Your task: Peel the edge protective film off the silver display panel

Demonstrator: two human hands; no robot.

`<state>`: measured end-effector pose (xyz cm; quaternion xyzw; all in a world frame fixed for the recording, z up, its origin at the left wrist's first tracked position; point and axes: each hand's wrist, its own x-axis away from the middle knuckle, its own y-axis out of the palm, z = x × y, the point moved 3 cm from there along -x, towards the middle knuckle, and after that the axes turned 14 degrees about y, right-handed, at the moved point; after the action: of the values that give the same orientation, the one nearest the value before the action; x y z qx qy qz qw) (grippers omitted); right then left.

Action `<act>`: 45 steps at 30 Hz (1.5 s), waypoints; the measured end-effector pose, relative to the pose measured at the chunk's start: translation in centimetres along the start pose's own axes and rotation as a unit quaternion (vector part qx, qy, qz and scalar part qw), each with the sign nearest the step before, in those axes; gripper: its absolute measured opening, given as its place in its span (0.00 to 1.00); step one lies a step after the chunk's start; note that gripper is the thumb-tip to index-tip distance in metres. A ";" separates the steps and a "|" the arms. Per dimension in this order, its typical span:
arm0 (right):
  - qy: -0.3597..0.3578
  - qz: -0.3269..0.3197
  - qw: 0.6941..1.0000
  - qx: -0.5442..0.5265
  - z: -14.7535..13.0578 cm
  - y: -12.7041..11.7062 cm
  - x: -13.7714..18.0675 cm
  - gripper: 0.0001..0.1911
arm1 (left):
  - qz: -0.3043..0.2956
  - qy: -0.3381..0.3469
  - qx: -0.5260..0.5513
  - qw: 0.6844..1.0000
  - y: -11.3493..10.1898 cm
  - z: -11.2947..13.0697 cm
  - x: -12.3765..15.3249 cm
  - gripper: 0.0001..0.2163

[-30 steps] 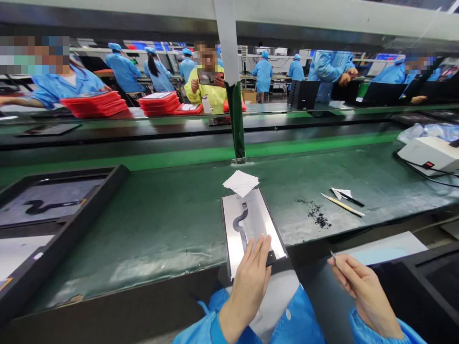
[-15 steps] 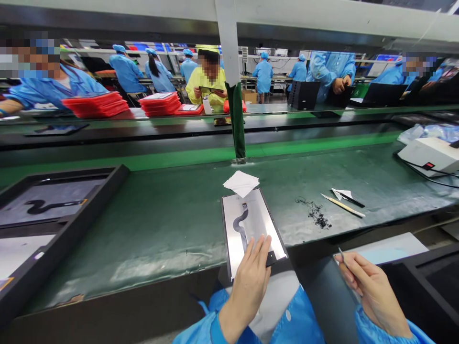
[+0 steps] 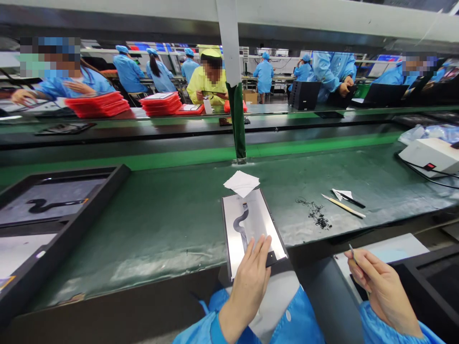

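A display panel (image 3: 234, 251) lies silver back up at the bench's front edge, its near end jutting over. A dark, wavy flex cable (image 3: 239, 222) runs along it. My left hand (image 3: 251, 282) rests flat on the panel's near part, fingers stretched out. Off to the right, past the bench edge, my right hand (image 3: 375, 282) is closed in a pinch on a thin, pointed metal tool (image 3: 351, 249); most of the tool is hidden by the fingers, so its kind is unclear. White wipes (image 3: 241, 183) lie against the panel's far end.
Black scraps (image 3: 319, 217), a pale-handled blade (image 3: 344, 206) and a black pen-like tool (image 3: 349, 198) lie right on the green bench (image 3: 161, 210). A black tray (image 3: 107, 191) with panels stands left. A white device (image 3: 430, 155) with cables sits far right. A post (image 3: 238, 124) rises behind; co-workers sit opposite.
My right hand has shifted slightly right with the thin tool. My left hand and the panel have stayed put. Across the line, the co-worker at left has moved their arms.
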<state>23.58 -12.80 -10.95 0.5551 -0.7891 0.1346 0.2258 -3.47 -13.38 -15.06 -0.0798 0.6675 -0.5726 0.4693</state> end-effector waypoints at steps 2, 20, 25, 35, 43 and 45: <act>-0.005 -0.001 1.000 -0.007 -0.2 -0.1 0.0 0.29 | -0.002 -0.001 0.001 1.000 0.1 0.0 0.1 0.35; -0.048 0.038 0.998 -0.021 -1.7 -0.7 0.4 0.28 | -0.004 -0.006 0.008 1.000 0.5 -0.2 0.4 0.34; -0.054 0.039 0.997 -0.032 -1.9 -1.0 0.4 0.27 | -0.003 -0.009 0.008 1.000 0.7 -0.2 0.5 0.35; -0.097 -0.048 0.991 0.084 -0.8 3.0 2.3 0.26 | -0.026 0.000 0.102 0.994 -2.1 -0.3 -1.1 0.18; -0.142 -0.134 0.969 0.148 1.7 9.5 0.5 0.27 | -0.055 0.025 0.168 0.984 -3.0 -1.8 -3.1 0.08; -0.133 -0.134 0.967 0.169 3.3 9.9 0.2 0.26 | -0.061 0.017 0.184 0.981 -3.0 -2.1 -2.9 0.09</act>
<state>13.51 -11.06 -13.26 0.6989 -0.6962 0.1593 0.0375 -4.71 -11.08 -11.20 -0.0231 0.5526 -0.7145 0.4285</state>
